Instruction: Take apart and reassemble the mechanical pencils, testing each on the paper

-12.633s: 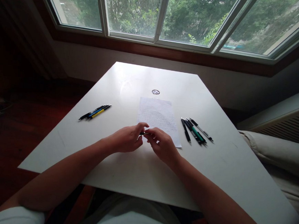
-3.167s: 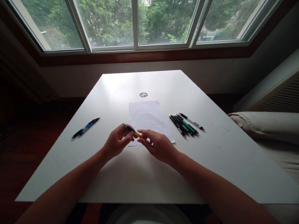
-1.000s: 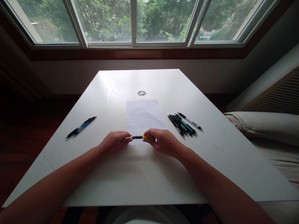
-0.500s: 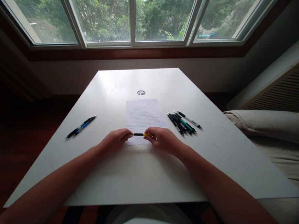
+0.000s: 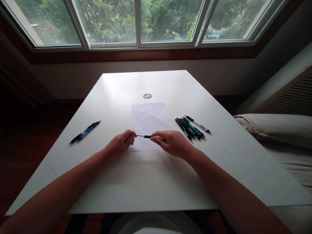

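Observation:
A yellow and black pen (image 5: 149,136) lies level between my two hands, just above the near end of a written sheet of paper (image 5: 150,122). My left hand (image 5: 119,144) pinches the pen's left end; a thin dark piece shows between its fingers and the barrel. My right hand (image 5: 170,143) is closed round the yellow end. Both hands hover over the white table (image 5: 151,181).
Two pens, one black and one blue (image 5: 85,131), lie at the left of the table. Several pens (image 5: 191,126) lie in a bunch right of the paper. A round cable hole (image 5: 147,96) sits beyond the sheet. A cushioned seat (image 5: 287,131) stands at the right.
The hands have drawn a little apart along the pen, and a thin piece now shows at its left end. Earlier, the yellow pen left the left-hand group of pens.

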Tool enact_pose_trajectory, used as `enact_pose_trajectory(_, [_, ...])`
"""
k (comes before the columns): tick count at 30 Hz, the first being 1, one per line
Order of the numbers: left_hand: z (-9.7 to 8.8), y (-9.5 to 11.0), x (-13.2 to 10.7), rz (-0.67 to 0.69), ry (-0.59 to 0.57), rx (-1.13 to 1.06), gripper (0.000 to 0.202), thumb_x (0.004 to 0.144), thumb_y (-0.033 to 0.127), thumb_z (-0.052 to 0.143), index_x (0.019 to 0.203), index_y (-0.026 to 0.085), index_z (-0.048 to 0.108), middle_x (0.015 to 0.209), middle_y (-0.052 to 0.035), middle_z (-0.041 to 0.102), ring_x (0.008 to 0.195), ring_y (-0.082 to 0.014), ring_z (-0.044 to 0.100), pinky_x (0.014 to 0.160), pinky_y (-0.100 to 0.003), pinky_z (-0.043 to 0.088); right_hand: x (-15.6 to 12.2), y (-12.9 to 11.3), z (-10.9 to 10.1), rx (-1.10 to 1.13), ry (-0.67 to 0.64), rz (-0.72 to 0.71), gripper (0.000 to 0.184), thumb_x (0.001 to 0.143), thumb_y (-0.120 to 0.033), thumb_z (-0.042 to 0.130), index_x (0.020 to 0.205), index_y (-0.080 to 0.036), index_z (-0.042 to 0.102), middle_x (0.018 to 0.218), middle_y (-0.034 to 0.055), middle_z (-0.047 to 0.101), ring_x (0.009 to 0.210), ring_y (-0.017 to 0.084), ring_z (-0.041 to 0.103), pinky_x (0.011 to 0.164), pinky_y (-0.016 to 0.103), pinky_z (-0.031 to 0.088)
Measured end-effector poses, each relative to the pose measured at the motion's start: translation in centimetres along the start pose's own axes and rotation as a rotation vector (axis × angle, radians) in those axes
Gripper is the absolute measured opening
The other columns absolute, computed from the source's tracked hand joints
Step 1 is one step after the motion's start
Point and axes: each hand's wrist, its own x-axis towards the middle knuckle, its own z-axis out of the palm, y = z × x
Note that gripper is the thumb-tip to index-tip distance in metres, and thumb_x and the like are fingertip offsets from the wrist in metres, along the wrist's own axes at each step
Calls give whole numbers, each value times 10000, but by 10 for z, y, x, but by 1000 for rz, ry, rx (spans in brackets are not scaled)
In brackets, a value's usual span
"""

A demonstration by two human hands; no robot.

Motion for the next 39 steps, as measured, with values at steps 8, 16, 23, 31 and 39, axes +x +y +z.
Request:
enact_pose_trajectory(8, [-3, 3, 1, -27, 20, -55, 267, 1024, 333, 359, 868, 201, 529, 765, 2, 588, 688, -137, 538, 663, -254, 427, -2, -3, -3, 37, 46, -52, 309, 984, -298, 519, 1264, -244, 638, 1129, 65, 723, 876, 195, 668, 733, 287, 447])
enact_pose_trajectory(16, [0, 3, -2, 107, -96, 49, 249, 1019, 318, 417, 1044, 202, 636, 828, -14, 642, 734, -134, 579, 720, -253, 453, -2, -15, 16, -62, 14, -152, 313, 1007, -403, 498, 1248, -293, 665, 917, 36, 720, 741, 163, 626, 636, 263, 354])
enact_pose_trajectory(23, [-1, 5, -1, 188, -52, 61, 219, 1003, 274, 472, 1100, 195, 651, 913, -41, 683, 775, -134, 607, 739, -246, 470, -4, -17, 23, -53, 41, -201, 344, 1020, -317, 472, 1347, -320, 577, 874, 9, 669, 666, 127, 558, 612, 250, 323])
enact_pose_trajectory(31, [1, 4, -2, 194, -30, 135, 207, 999, 280, 482, 1067, 198, 660, 890, -35, 684, 707, -118, 580, 677, -229, 458, -4, -22, 19, -65, 84, -91, 259, 1000, -367, 496, 1028, -252, 727, 826, 12, 688, 686, 128, 574, 622, 246, 325])
enact_pose_trajectory(39, [-33, -1, 6, 293, -100, 288, 219, 985, 272, 515, 1105, 222, 691, 1004, -72, 672, 794, -145, 614, 713, -262, 489, -1, -11, 7, -51, 47, 114, 262, 982, -365, 516, 996, -253, 752, 898, 23, 743, 797, 166, 640, 675, 255, 373])
